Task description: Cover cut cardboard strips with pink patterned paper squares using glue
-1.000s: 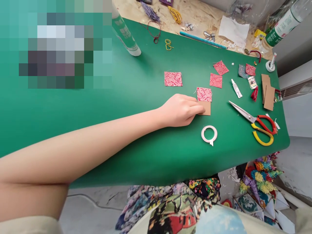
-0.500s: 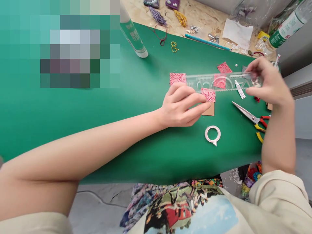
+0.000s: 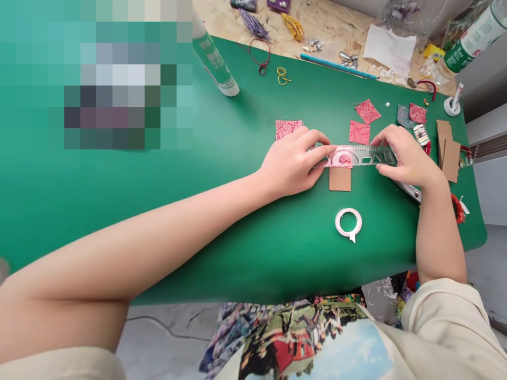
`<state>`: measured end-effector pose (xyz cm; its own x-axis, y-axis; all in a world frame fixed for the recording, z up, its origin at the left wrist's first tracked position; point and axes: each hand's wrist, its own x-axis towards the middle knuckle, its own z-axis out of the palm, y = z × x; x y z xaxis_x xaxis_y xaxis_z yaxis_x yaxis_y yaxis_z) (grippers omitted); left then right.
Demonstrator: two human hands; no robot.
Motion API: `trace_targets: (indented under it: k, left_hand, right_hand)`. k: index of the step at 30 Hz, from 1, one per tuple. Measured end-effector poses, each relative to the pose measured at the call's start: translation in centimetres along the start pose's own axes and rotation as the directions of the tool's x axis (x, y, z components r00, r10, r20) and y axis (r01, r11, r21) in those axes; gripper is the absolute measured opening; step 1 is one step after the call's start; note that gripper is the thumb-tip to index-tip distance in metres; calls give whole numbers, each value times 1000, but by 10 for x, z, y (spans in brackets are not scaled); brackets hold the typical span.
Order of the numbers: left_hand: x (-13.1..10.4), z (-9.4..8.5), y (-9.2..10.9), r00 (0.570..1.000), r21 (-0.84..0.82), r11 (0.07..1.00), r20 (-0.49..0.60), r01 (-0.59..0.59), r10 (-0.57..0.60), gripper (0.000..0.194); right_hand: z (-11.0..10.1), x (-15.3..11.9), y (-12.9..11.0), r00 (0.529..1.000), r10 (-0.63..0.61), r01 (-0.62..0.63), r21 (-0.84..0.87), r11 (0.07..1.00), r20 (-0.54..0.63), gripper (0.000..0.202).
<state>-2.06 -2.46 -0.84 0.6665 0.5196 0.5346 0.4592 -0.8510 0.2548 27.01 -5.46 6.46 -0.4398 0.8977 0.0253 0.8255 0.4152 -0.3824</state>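
A clear plastic ruler (image 3: 362, 155) with cut-out shapes lies across a small brown cardboard square (image 3: 339, 180) and a pink patterned patch, which shows through it. My left hand (image 3: 295, 162) has its fingers and thumb closed about the ruler's left end. At the other end, the thumb and fingers of my right hand (image 3: 412, 158) grip the ruler's two long edges. Behind my left fingers a pink fabric square (image 3: 288, 129) is partly covered. Two more pink pieces, a flat square (image 3: 359, 132) and a turned one (image 3: 368, 111), lie just beyond the ruler.
Scissors (image 3: 410, 191) lie partly under my right forearm. Nearer me is a roll of white tape (image 3: 348, 222). A bottle (image 3: 222, 68) stands at the back on the green mat (image 3: 222, 158). Cardboard strips (image 3: 447, 158) lie right, and a blue pencil (image 3: 338, 66) lies along the back.
The ruler has come down and nearer me, over the pink patch above the cardboard. My right hand has moved left and down with it; my left hand has shifted slightly right and now grips its end.
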Motion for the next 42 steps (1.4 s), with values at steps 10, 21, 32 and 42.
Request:
trace_targets:
  k: [10, 21, 32, 42]
  left_hand:
    - [1, 8, -5, 997, -53, 996, 29, 71, -69, 36]
    - [3, 1, 2, 991, -65, 995, 118, 72, -64, 38]
    - [11, 7, -3, 987, -104, 991, 144, 89, -73, 31]
    - [5, 6, -10, 990, -135, 987, 118, 88, -72, 36]
  right_hand:
    - [10, -5, 2, 990, -133, 137, -115, 984, 44, 47]
    - [18, -3, -19, 979, -191, 201, -216, 956, 63, 40]
    - [30, 1, -23, 988, -154, 146, -219, 965, -22, 32]
    - [33, 5, -11, 988, -137, 136, -30, 990, -74, 49]
